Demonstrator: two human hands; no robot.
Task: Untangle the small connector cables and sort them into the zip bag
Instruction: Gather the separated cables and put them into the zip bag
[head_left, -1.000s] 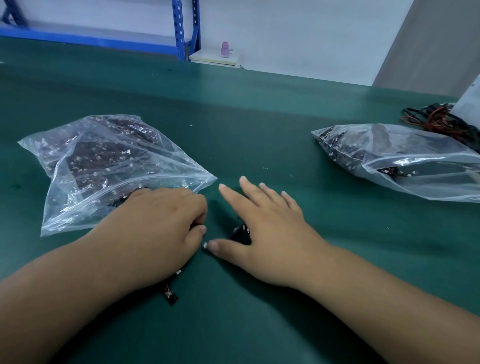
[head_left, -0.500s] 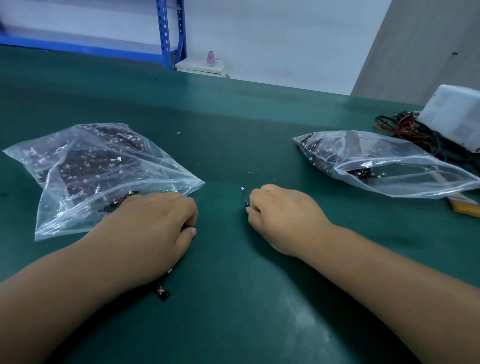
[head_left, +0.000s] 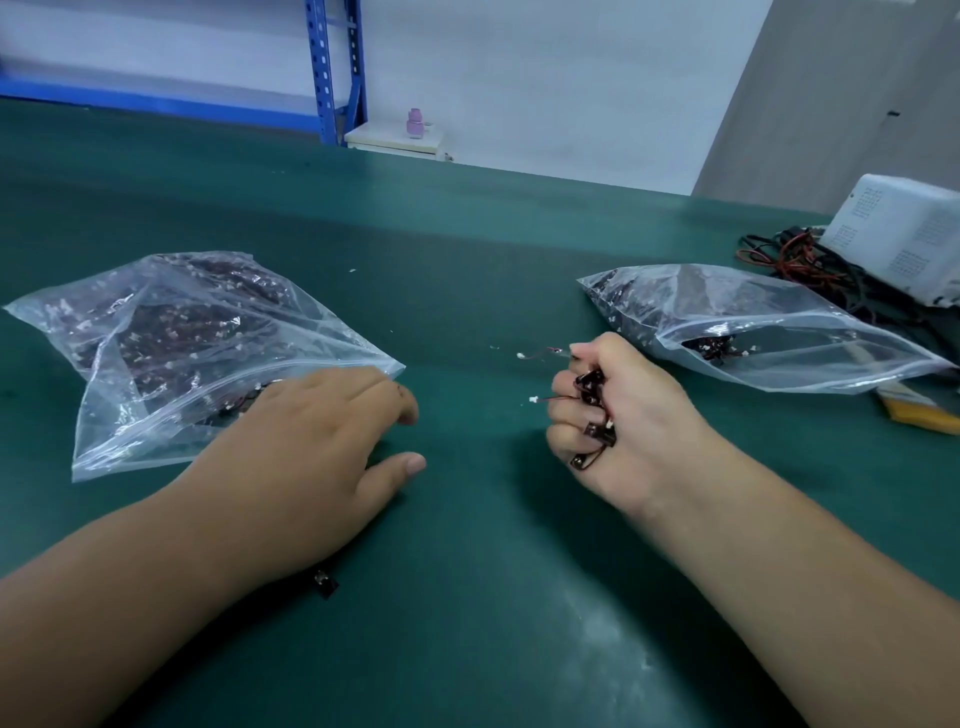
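Right hand (head_left: 618, 415) fisted on cables (head_left: 589, 387); right bag (head_left: 753, 332) just beyond, mouth toward it. Left hand (head_left: 322, 436) loose, empty, at left bag (head_left: 171, 332).

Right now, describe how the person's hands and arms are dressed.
Both forearms are bare all the way to the frame edge: no sleeves show. The left hand and right hand wear no gloves, and no rings, watch or wristband are visible. The nails look short and unpainted.
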